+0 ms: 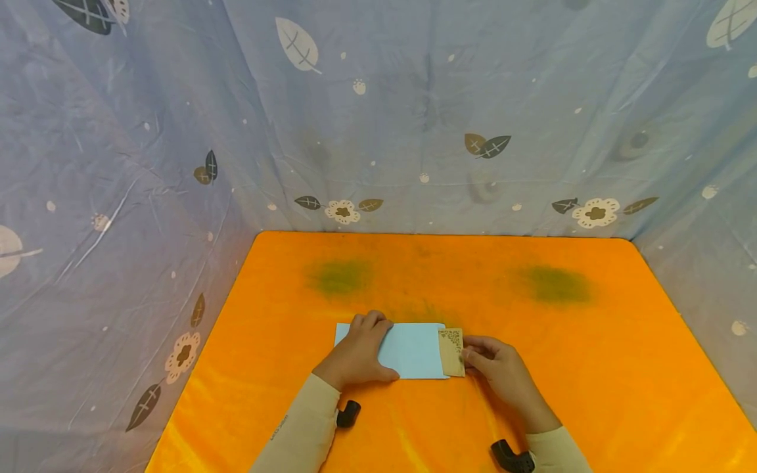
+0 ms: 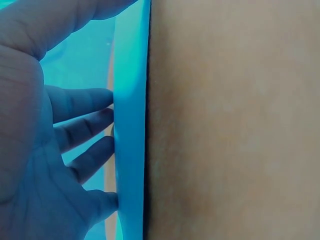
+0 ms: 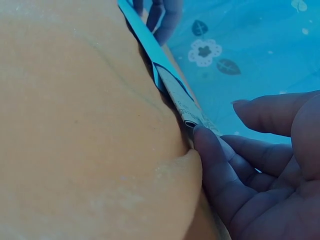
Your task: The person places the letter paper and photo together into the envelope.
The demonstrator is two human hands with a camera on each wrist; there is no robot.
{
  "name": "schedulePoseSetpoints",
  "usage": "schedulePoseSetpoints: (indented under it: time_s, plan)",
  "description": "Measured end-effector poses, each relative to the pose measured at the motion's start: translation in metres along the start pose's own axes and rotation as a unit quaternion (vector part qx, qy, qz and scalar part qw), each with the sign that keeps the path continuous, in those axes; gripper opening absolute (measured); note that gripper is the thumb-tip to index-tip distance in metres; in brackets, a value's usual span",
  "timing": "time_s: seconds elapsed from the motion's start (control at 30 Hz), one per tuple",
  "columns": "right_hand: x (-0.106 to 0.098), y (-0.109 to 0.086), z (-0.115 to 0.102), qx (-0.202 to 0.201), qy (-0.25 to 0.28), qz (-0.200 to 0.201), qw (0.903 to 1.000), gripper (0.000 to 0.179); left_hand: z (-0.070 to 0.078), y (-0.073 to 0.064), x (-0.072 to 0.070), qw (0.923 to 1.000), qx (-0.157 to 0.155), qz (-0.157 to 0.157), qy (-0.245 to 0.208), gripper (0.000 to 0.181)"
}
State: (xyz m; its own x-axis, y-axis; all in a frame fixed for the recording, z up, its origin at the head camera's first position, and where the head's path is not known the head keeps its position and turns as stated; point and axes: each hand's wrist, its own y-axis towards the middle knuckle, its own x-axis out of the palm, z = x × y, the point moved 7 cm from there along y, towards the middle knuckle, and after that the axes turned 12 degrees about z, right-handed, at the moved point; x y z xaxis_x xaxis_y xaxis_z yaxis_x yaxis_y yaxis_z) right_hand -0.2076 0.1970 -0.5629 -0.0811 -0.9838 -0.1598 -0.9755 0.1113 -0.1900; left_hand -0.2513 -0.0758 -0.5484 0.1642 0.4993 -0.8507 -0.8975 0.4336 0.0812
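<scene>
A light blue envelope (image 1: pixel 414 351) lies flat on the table. Out of its right end sticks a tan folded paper (image 1: pixel 451 353) with a dark printed pattern along its far side. My left hand (image 1: pixel 361 351) spans the envelope's left part, thumb by the near edge and fingers by the far edge. The left wrist view shows its spread fingertips (image 2: pixel 104 97) resting on the envelope (image 2: pixel 131 125). At the paper's outer end my right hand (image 1: pixel 499 368) pinches the edge. In the right wrist view, a fingertip (image 3: pixel 205 137) meets the paper's folded end (image 3: pixel 187 120).
An orange cloth (image 1: pixel 426 276) with two greenish smudges covers the table. Pale blue curtains (image 1: pixel 408 118) with leaf and flower prints hang behind and at both sides. Dark wrist devices (image 1: pixel 349 414) sit at both cuffs, and the cloth bulges beside the right hand.
</scene>
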Motion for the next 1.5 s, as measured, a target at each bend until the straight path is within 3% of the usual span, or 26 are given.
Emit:
schedulePoseSetpoints:
  time_s: [1.5]
  plan:
    - [0.014, -0.002, -0.004, -0.013, 0.008, -0.024, 0.9996, 0.047, 0.0, -0.001, 0.001, 1.0, -0.001, 0.003, 0.001, 0.095]
